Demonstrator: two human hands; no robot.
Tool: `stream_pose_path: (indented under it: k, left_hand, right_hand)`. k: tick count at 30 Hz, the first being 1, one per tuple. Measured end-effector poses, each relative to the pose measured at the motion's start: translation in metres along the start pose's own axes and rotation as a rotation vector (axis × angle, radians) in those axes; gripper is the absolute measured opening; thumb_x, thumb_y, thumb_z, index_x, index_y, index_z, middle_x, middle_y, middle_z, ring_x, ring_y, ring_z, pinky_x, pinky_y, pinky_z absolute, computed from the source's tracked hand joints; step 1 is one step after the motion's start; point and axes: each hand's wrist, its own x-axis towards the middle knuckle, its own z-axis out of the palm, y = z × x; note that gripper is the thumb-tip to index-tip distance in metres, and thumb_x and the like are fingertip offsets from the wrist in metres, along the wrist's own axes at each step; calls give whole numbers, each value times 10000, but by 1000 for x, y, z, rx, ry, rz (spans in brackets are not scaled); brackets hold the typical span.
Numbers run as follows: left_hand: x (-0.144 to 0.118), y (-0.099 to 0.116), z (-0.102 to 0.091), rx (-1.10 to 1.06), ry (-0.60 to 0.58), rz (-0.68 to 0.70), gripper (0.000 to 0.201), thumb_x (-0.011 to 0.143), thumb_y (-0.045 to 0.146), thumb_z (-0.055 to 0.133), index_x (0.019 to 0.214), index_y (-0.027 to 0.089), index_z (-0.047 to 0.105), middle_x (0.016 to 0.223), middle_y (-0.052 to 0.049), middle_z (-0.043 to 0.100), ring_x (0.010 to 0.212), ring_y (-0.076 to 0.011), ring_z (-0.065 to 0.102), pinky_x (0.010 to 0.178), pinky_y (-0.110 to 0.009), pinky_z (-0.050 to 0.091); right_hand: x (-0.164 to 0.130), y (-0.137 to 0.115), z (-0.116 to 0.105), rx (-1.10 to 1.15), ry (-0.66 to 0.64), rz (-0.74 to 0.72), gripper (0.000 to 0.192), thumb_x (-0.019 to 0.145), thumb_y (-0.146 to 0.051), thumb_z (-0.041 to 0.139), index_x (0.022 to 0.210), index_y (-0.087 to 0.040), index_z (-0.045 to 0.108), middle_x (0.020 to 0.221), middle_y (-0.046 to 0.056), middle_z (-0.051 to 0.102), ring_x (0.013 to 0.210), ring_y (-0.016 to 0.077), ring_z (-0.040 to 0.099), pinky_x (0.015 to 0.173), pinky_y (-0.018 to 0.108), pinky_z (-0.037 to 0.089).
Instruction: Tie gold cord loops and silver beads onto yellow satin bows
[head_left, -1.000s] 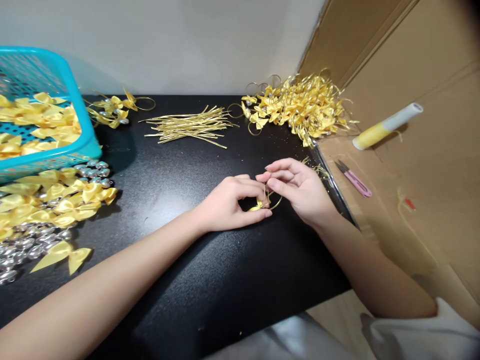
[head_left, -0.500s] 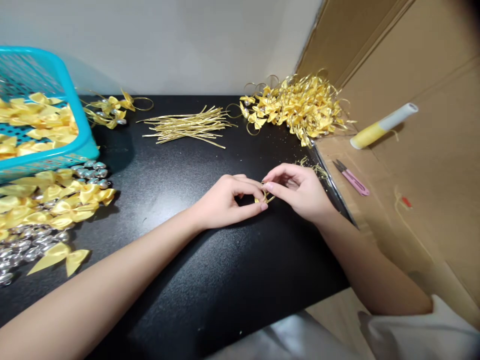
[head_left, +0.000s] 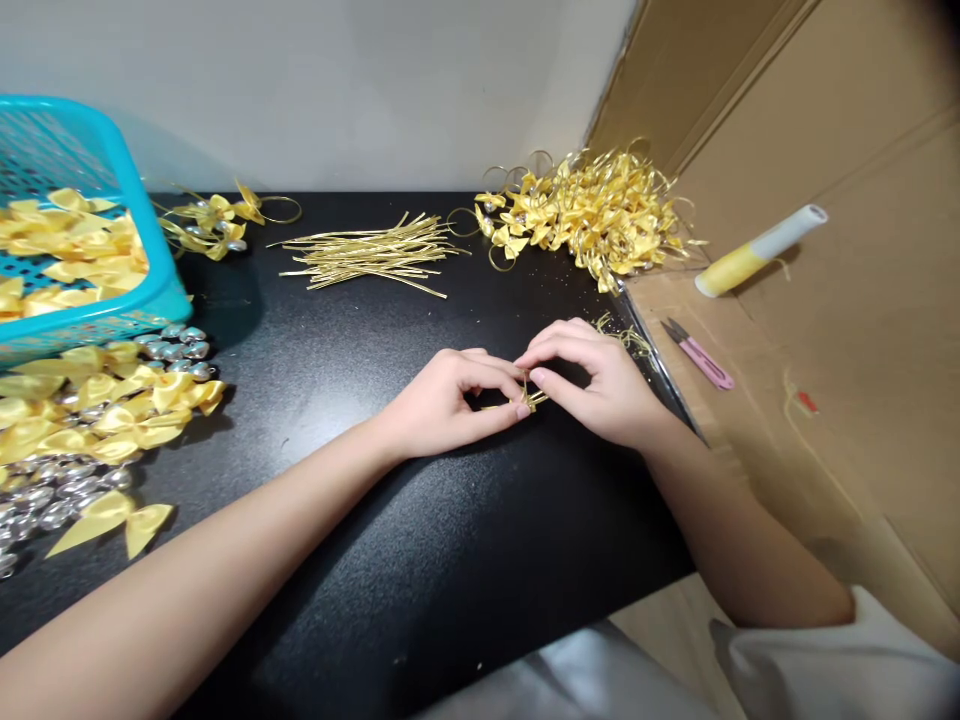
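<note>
Black tabletop [head_left: 420, 560], catalogue of contents.

Left hand [head_left: 442, 405]: resting on the tabletop near its middle, thumb and forefinger pinched shut on a small yellow ribbon bow with thin gold wire [head_left: 527, 399].

Right hand [head_left: 600, 380]: just beside the left, fingertips closed on the same bow from the other side; the bow sits between both hands, just above the table surface.

Bundle of loose gold wire strands [head_left: 371, 255]: far side, centre.

Heap of finished yellow bows with gold wire loops [head_left: 592, 210]: far right corner.

Turquoise plastic mesh basket [head_left: 112, 300]: far left, holding yellow bows.

Loose yellow satin bows [head_left: 105, 410] and silver beads [head_left: 52, 495]: left edge.

Pink thread snips [head_left: 697, 355] and yellow-and-white tube [head_left: 757, 252]: on the cardboard sheet [head_left: 862, 330], right.
</note>
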Motion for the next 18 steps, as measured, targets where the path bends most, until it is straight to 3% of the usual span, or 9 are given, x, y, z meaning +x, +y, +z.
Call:
stream_pose_path:
  k: [14, 18]
  left_hand:
    - [1, -1, -1, -14, -2, -28, 147, 870, 260, 633, 783, 176, 715, 814, -8, 733, 729, -122, 607, 734, -247, 432]
    - [0, -2, -1, -46, 0, -52, 145, 868, 256, 633, 788, 170, 718, 851, -22, 736, 746, -124, 609, 689, -231, 429]
  right_hand:
    - [-1, 2, 2, -36, -80, -2, 170, 894, -142, 518, 952, -204, 665, 975, 56, 639, 917, 202, 540, 846, 373, 405]
    - [1, 3, 5, 105, -60, 61, 74, 871, -201, 581, 824, -196, 638, 880, 32, 615, 857, 180, 550, 829, 351, 414]
